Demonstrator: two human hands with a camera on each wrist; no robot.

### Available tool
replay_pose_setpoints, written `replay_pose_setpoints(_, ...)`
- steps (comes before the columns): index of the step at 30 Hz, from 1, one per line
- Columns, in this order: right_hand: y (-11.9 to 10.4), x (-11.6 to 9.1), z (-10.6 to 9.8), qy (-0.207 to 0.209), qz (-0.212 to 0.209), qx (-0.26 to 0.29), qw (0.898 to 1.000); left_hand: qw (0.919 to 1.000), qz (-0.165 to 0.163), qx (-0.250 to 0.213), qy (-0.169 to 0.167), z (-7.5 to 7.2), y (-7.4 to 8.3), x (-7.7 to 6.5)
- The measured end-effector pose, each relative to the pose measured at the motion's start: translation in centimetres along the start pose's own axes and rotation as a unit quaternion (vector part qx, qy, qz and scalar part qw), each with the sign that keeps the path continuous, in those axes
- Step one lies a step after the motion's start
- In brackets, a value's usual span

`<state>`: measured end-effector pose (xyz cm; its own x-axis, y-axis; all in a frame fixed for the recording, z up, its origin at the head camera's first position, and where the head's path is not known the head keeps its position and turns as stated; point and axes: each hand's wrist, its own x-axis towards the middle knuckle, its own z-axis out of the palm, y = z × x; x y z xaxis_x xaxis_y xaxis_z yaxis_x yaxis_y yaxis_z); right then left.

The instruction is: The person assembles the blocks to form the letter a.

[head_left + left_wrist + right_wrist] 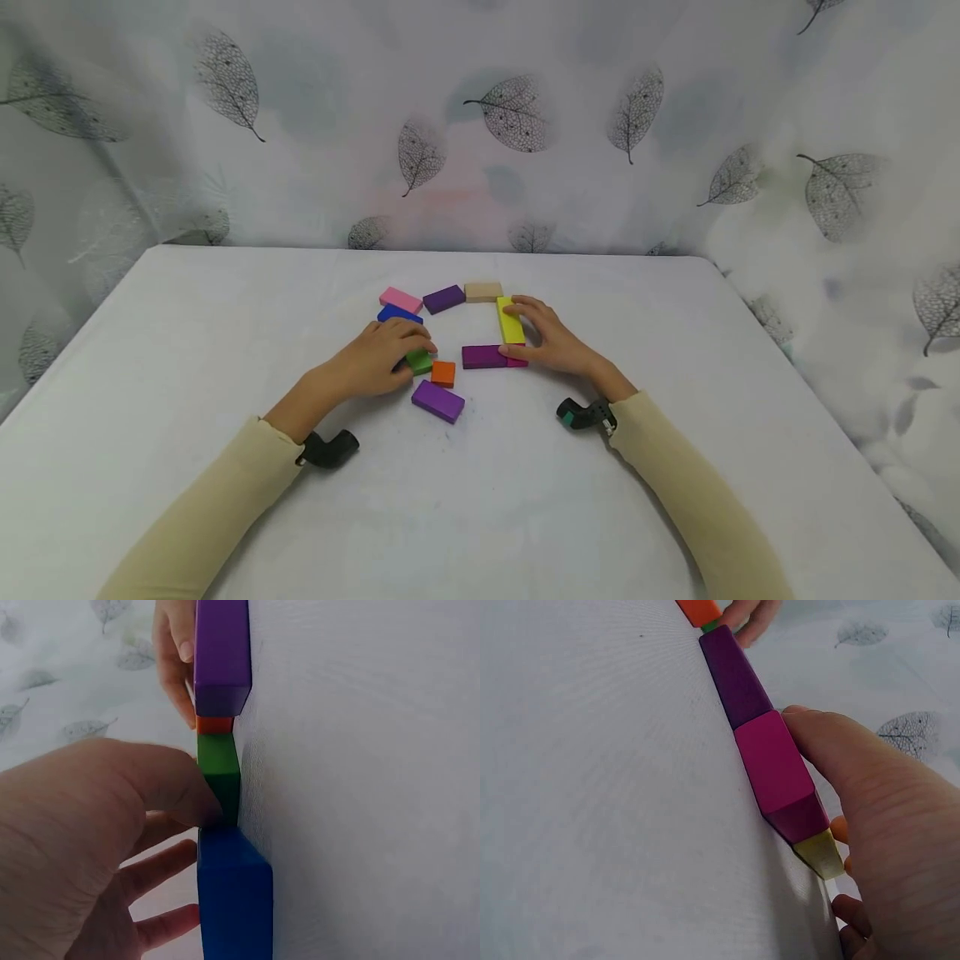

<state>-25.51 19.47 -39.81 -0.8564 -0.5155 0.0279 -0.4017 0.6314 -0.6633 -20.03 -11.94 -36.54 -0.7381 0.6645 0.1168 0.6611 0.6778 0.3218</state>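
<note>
In the head view my left hand (382, 354) bends over a green block (419, 361). The left wrist view has its thumb against that block, next to a blue block (235, 892) near the other fingers. An orange block (443, 374) sits just right of the green one, with a violet block (438, 402) in front. My right hand (553, 340) spans a yellow block (510, 321) and a magenta block (517, 362): index finger at the yellow one's far part, thumb on the magenta one. A plum block (483, 357) adjoins the magenta block on its left.
At the back of the ring of blocks lie a pink block (401, 300), a dark purple block (444, 299) and a tan block (483, 292). White cloth covers the table (480, 500). Leaf-patterned curtain (315, 167) hangs behind its far edge.
</note>
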Motion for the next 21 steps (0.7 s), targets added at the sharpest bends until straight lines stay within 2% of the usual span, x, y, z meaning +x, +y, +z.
replay_pose_setpoints(3, 0.16, -0.14, 0.13, 0.001, 0.001, -0.001, 1.000, 0.9998, 0.006, 0.018, 0.008, 0.15, -0.11, 0.03)
replay_pose_setpoints(12, -0.11, -0.10, 0.11, 0.003, -0.001, 0.003, 1.000, 0.9985, -0.019, 0.040, 0.032, 0.25, -0.17, 0.10)
replay_pose_setpoints(21, 0.01, 0.09, 0.13, 0.000, 0.015, -0.004, 1.000, 0.9957, -0.035, 0.070, 0.050, 1.00, -0.03, 0.64)
